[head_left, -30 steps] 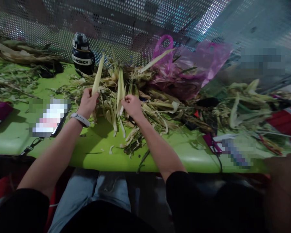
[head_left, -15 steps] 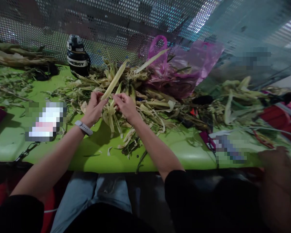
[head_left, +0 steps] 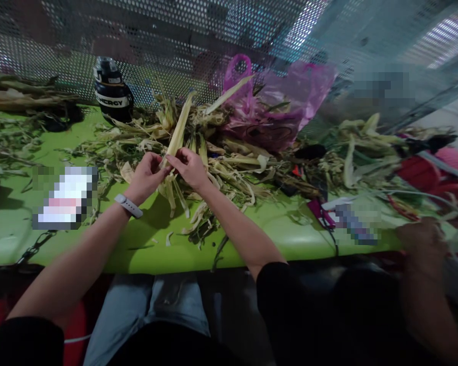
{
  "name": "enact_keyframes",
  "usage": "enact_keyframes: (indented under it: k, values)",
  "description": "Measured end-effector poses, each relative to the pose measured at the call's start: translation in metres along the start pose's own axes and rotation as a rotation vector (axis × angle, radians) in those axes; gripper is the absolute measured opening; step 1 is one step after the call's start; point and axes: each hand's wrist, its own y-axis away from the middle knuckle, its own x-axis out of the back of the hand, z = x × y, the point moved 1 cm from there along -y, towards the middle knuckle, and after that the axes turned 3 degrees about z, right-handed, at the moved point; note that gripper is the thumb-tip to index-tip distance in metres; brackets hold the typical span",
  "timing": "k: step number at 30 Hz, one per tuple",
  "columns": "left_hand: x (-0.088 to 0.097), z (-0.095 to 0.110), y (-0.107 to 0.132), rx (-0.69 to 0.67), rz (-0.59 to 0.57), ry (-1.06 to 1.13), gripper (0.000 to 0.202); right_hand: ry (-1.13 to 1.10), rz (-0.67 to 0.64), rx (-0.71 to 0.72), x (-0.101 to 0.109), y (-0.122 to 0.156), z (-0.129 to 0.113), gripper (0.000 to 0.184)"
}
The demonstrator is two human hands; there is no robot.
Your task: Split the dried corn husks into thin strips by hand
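A long pale yellow-green corn husk (head_left: 180, 127) stands up from between my two hands over the green table (head_left: 145, 256). My left hand (head_left: 149, 172), below a light wristband, pinches the husk's lower end. From the other side, my right hand (head_left: 188, 166) closes its fingers on the same end, its fingertips almost meeting the left ones. Loose husk strips (head_left: 168, 194) hang or lie just under my hands. Behind and around them spreads a heap of dry husks (head_left: 236, 165).
A dark bottle (head_left: 112, 94) and a pink plastic bag (head_left: 267, 117) stand at the back by a perforated metal screen (head_left: 168, 40). A blurred phone (head_left: 66, 195) lies left. Another person's hand (head_left: 422, 236) is at the right, near a second phone (head_left: 354, 223).
The husk has swung more upright. My right hand has moved in against its lower end, closer to my left hand. The whole view has shifted slightly.
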Motion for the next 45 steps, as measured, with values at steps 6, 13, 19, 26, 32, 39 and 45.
enact_keyframes:
  k: [6,13,19,26,32,39,45]
  values:
    - [0.0,0.017,0.004,0.073,-0.007,0.089,0.028,-0.051,-0.128,-0.025,0.002,-0.002,-0.008,0.041]
    - [0.0,0.016,0.003,0.15,0.029,0.196,0.027,-0.044,-0.137,-0.017,0.005,-0.003,-0.007,0.04]
    - [0.0,0.016,0.004,0.151,0.066,0.119,0.029,-0.04,-0.112,-0.024,0.006,-0.002,-0.008,0.043]
    - [0.004,0.016,0.002,0.291,0.101,0.27,0.026,-0.063,-0.13,-0.072,0.012,-0.008,0.002,0.032]
    - [0.002,0.018,0.002,0.205,0.032,0.249,0.036,-0.026,-0.105,-0.048,0.012,-0.011,0.008,0.039]
    - [0.0,0.013,0.001,-0.006,0.057,0.119,0.042,0.126,0.097,0.126,0.01,-0.007,0.007,0.046]
    - [-0.001,0.013,0.007,-0.204,0.114,-0.143,0.04,0.263,0.092,0.067,0.009,0.002,0.001,0.044]
